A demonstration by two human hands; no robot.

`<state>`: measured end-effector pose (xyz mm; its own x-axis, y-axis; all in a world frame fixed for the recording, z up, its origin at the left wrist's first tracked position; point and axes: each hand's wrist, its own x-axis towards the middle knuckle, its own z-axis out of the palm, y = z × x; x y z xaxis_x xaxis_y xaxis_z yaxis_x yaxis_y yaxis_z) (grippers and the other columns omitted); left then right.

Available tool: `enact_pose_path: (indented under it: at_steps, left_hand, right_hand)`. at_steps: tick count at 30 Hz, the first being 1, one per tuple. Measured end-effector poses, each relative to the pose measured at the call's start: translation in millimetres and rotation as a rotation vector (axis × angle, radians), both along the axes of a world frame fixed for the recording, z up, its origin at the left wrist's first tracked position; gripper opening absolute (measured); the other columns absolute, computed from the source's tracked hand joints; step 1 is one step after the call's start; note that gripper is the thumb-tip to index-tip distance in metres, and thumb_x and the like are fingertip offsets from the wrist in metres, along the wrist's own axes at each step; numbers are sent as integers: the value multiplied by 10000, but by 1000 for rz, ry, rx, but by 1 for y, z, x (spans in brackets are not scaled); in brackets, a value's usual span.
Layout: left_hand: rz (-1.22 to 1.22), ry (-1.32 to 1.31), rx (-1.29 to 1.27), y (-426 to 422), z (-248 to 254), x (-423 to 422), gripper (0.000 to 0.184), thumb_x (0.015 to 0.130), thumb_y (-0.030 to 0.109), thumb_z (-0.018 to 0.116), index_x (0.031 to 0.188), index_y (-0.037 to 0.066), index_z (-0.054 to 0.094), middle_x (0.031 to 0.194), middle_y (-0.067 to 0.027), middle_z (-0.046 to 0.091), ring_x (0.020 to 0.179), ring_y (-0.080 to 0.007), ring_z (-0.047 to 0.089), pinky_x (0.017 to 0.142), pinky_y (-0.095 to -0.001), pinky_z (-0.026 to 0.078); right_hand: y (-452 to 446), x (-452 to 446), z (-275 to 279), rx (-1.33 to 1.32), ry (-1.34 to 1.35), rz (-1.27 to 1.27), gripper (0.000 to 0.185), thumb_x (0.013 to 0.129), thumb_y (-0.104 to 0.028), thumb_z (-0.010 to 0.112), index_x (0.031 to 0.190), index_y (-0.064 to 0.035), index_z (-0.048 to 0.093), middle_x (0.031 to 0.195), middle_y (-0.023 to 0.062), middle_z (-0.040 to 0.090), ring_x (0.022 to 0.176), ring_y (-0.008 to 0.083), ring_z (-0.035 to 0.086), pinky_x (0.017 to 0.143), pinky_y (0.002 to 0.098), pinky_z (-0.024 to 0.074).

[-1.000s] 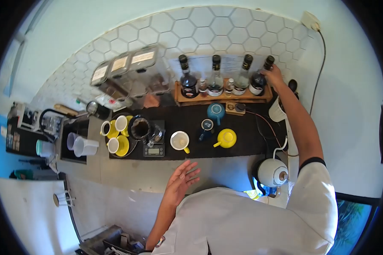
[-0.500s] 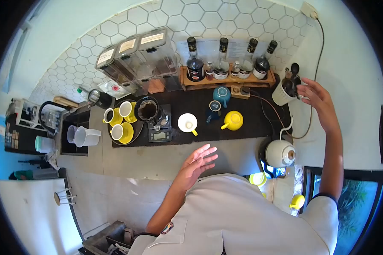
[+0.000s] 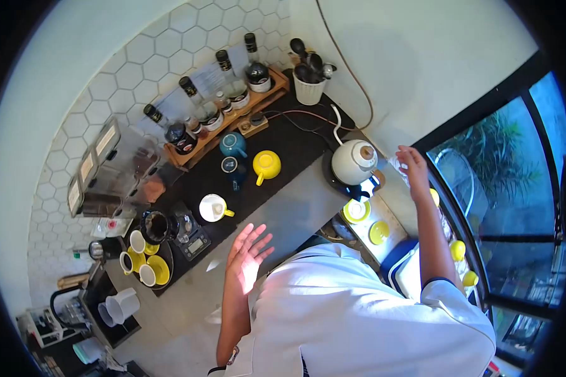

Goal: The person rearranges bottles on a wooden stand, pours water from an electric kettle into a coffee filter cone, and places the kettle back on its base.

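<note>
My left hand [image 3: 248, 252] is raised in front of the counter's near edge, palm up with fingers apart, holding nothing. Nearest to it is a white cup [image 3: 213, 208] with a yellow handle. On the right, my right hand [image 3: 414, 168] is held up beside a white gooseneck kettle [image 3: 353, 163], apart from it; its fingers look loosely spread, with nothing seen in them. A yellow cup [image 3: 267, 164], a teal cup [image 3: 233, 144] and a dark blue item [image 3: 234, 174] stand on the black mat.
A wooden rack [image 3: 217, 135] with bottles lines the tiled wall. A coffee dripper [image 3: 156, 226] and a scale [image 3: 198, 244] are at left, beside yellow cups [image 3: 151, 271]. A white utensil holder [image 3: 309, 91] stands in the back corner. Yellow saucers [image 3: 379, 232] lie right, below the window [image 3: 516, 188].
The view has turned to the right, bringing in more of the window and side surface. My right hand has gone from beside the utensil holder to beside the kettle. My left hand stays open.
</note>
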<state>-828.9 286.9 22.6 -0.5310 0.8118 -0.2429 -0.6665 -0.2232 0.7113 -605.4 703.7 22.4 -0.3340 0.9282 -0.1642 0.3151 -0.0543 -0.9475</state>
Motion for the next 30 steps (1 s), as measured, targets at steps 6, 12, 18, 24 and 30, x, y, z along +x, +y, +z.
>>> enact_pose_path:
  at_steps: [6,12,18,24,30]
  left_hand:
    - [-53,-8,-49,11,8,-4,591,963,319,515,1458,58,323,1459,-214,384,1291,-348,449,1042,-483,371]
    - [-122,23,-92,28,20,-1,579,973,329,504,1457,61,330,1466,-189,383,1297,-339,440,1052,-457,361]
    - [-130,-40,-95,33,6,5,594,976,313,523,1473,73,302,1479,-171,366,1310,-298,432,1050,-429,364]
    - [-12,-53,-134,26,3,12,647,950,357,554,1468,69,292,1480,-190,352,1324,-338,410,1054,-468,361]
    - [56,-69,-134,0,1,10,649,950,359,551,1468,67,293,1481,-181,358,1328,-339,406,1051,-470,363]
  right_hand:
    - [-27,1,-73,-100,-46,33,393,975,-432,519,976,-57,637,885,14,605,830,89,514,749,246,405]
    - [-46,-16,-105,-140,205,-152,452,991,-445,485,807,-44,582,714,36,557,641,119,508,613,286,399]
    - [-35,-20,-136,-116,118,-279,443,961,-438,526,675,-101,516,536,-1,418,452,93,419,411,246,279]
    - [-28,-40,-112,-44,195,-412,342,951,-330,564,736,-65,591,543,-25,387,454,64,377,401,239,244]
    - [-13,-41,-109,-72,236,-371,272,929,-298,597,779,-72,613,575,-33,411,477,57,372,439,220,265]
